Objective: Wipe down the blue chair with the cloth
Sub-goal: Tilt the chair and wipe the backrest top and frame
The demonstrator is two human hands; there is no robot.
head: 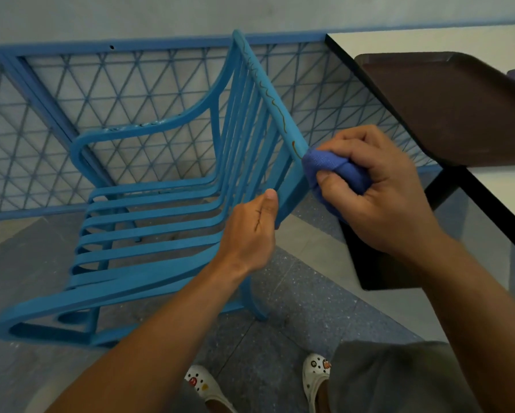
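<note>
Blue slatted metal armchair (149, 222) centre frame on speckled grey floor (295, 308), seat opening toward 8 o'clock. Top rail of backrest runs long axis 12 to 5 o'clock, orange-brown streaks along it. My right hand (381, 198) curled tight round bunched blue cloth (330, 171), cloth pressed on near end of rail. My left hand (250, 231) grips backrest's near side post, thumb up. Blue lattice fence (56, 93) behind chair. Brown tray (447, 108) on white table (488, 40) at 2 o'clock.
</note>
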